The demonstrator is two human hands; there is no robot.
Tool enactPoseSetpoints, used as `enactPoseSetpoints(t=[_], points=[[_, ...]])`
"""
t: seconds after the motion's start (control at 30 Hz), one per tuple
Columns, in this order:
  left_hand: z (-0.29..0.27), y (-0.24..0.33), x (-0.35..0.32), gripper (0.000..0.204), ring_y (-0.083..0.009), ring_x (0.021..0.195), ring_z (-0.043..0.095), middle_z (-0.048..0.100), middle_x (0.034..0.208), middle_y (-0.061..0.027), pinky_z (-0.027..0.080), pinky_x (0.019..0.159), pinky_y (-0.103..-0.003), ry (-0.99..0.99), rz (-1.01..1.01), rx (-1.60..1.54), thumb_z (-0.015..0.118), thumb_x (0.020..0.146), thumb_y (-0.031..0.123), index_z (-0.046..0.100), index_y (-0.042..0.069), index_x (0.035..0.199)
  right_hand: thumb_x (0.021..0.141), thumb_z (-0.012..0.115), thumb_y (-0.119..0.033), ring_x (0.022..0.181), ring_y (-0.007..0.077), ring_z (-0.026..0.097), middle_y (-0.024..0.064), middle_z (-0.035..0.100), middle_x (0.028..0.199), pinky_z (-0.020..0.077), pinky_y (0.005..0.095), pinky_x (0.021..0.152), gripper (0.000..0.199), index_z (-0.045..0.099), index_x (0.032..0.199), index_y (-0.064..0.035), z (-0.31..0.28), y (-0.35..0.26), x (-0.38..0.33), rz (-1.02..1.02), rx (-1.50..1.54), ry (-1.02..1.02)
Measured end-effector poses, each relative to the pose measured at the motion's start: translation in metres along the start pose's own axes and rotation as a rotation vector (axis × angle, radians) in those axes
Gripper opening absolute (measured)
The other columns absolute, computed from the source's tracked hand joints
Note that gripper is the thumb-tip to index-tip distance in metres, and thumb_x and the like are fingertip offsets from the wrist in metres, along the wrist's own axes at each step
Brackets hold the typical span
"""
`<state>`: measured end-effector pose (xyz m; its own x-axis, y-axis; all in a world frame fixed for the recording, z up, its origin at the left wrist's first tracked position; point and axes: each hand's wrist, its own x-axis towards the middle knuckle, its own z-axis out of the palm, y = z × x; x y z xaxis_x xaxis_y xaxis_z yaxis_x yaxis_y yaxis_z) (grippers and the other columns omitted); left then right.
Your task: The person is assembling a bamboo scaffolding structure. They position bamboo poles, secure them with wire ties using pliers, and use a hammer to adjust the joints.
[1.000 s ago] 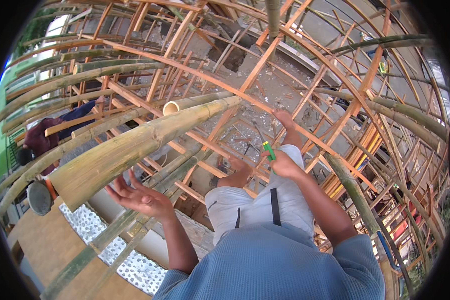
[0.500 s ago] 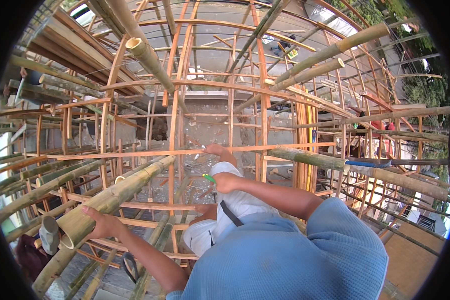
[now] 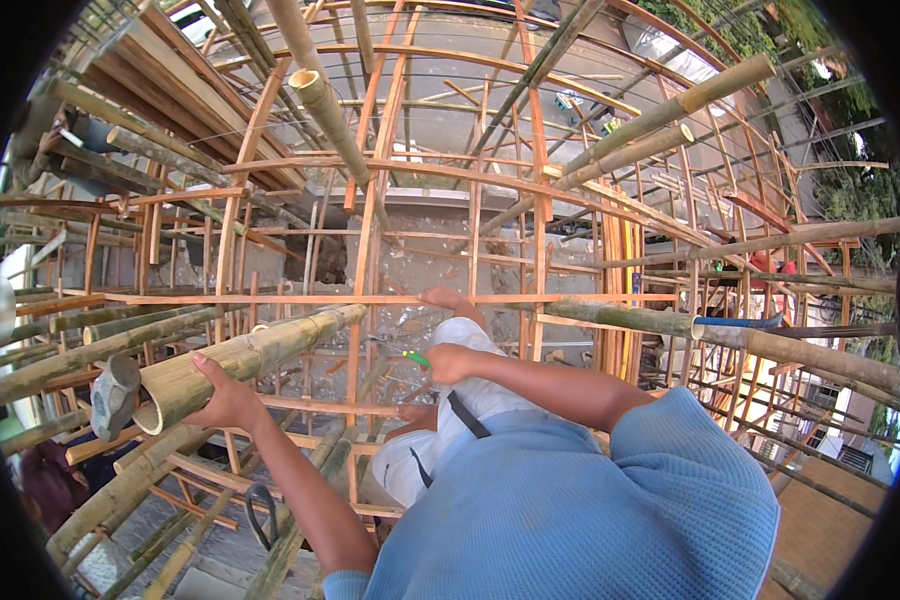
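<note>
My left hand (image 3: 232, 402) is wrapped round the near end of a thick bamboo pole (image 3: 255, 352), its thumb lying along the top. The pole slants away to the right, its cut hollow end toward the left. Just beside that end is a grey blunt block (image 3: 116, 396) that looks like a hammer head; what holds it up I cannot see. In front of my body, my right hand (image 3: 450, 363) is closed on a green-and-yellow-handled tool (image 3: 415, 358). Its thin metal shaft points left, and its tip is too small to make out.
My bare foot (image 3: 448, 298) rests on a long wooden batten (image 3: 570, 298). Wooden battens and bamboo poles (image 3: 660, 115) form an open framework all round, with debris-strewn ground (image 3: 410, 250) far below. Stacked planks (image 3: 185, 100) lie at upper left. A black loop (image 3: 261, 515) hangs at lower left.
The near end of the bamboo pole has come up and slightly right with my left hand on it; the grey block moved up too. My right hand keeps its hold, nearly still.
</note>
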<state>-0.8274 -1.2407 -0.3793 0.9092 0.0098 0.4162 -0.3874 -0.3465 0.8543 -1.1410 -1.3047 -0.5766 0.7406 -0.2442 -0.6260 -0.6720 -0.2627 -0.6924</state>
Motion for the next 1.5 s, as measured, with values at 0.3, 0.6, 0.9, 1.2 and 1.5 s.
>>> enactPoseSetpoints(t=[0.3, 0.6, 0.9, 1.2, 1.5], points=[[0.000, 0.024, -0.007, 0.087, -0.0292, 0.113, 0.057, 0.049, 0.134, -0.0248, 0.052, 0.095, -0.041, -0.034, 0.018, -0.039, 0.081, 0.080, 0.019, 0.027, -0.005, 0.143, 0.073, 0.055, -0.011, 0.080, 0.0390, 0.068, 0.0272, 0.068, 0.083, 0.0520, 0.0482, 0.068, 0.024, 0.069, 0.081, 0.0062, -0.016, -0.028, -0.027, 0.035, -0.024, 0.008], [-0.010, 0.057, -0.013, 0.098, -0.0356, 0.118, 0.054, 0.046, 0.138, -0.0260, 0.048, 0.100, -0.044, -0.182, -0.097, 0.050, 0.080, 0.080, 0.039, 0.025, -0.008, 0.145, 0.073, 0.056, -0.010, 0.082, 0.0403, 0.067, 0.0267, 0.068, 0.084, 0.0502, 0.0498, 0.072, 0.023, 0.069, 0.083, 0.0061, -0.040, -0.044, -0.057, -0.027, 0.004, 0.196], [-0.008, 0.017, 0.007, 0.090, -0.0341, 0.115, 0.057, 0.049, 0.136, -0.0245, 0.052, 0.095, -0.043, -0.240, -0.063, -0.121, 0.081, 0.080, 0.031, 0.029, -0.005, 0.144, 0.076, 0.058, -0.014, 0.087, 0.0384, 0.068, 0.0260, 0.068, 0.088, 0.0520, 0.0469, 0.075, 0.025, 0.069, 0.088, 0.0048, -0.028, -0.054, -0.050, 0.013, 0.106, 0.291], [-0.001, 0.032, -0.002, 0.082, -0.0309, 0.114, 0.058, 0.048, 0.137, -0.0213, 0.055, 0.096, -0.041, -0.171, -0.057, -0.046, 0.078, 0.084, 0.025, 0.029, -0.001, 0.144, 0.077, 0.058, -0.012, 0.093, 0.0397, 0.066, 0.0269, 0.068, 0.096, 0.0515, 0.0469, 0.079, 0.028, 0.068, 0.099, 0.0026, -0.032, -0.057, -0.058, -0.010, 0.082, 0.281], [-0.016, 0.046, -0.006, 0.085, -0.0316, 0.115, 0.057, 0.048, 0.138, -0.0218, 0.053, 0.097, -0.042, -0.238, -0.156, -0.086, 0.078, 0.084, 0.027, 0.027, -0.003, 0.145, 0.075, 0.053, -0.004, 0.104, 0.0400, 0.062, 0.0245, 0.066, 0.107, 0.0481, 0.0461, 0.089, 0.047, 0.061, 0.121, -0.0071, -0.053, -0.073, -0.081, -0.134, 0.154, 0.267]])
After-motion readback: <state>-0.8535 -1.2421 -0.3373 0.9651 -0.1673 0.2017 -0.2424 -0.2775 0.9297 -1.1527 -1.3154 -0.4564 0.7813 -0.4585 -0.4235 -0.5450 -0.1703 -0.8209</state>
